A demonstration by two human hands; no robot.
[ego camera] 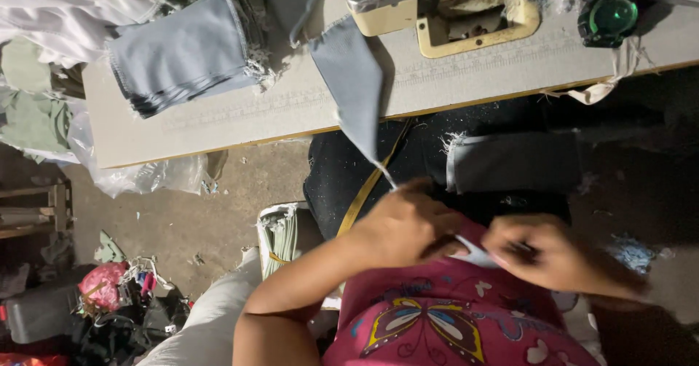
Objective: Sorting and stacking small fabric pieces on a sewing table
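Observation:
My left hand (404, 224) pinches the lower tip of a long grey-blue fabric piece (354, 82) that hangs down from the sewing table (240, 115). My right hand (542, 253) is closed around a small white tool, likely thread snips (475, 252), whose tip meets the fabric end between both hands. The hands are close together above my lap, over a pink butterfly-print shirt (437, 322). Another folded grey piece (510, 163) lies on my dark-clothed lap.
A stack of grey-blue cut pieces (178, 53) sits on the table's left. The cream sewing machine base (473, 13) and a green round object (610, 18) are at the table's back. A yellow tape (368, 187) hangs down. Clutter and bags lie on the floor at left.

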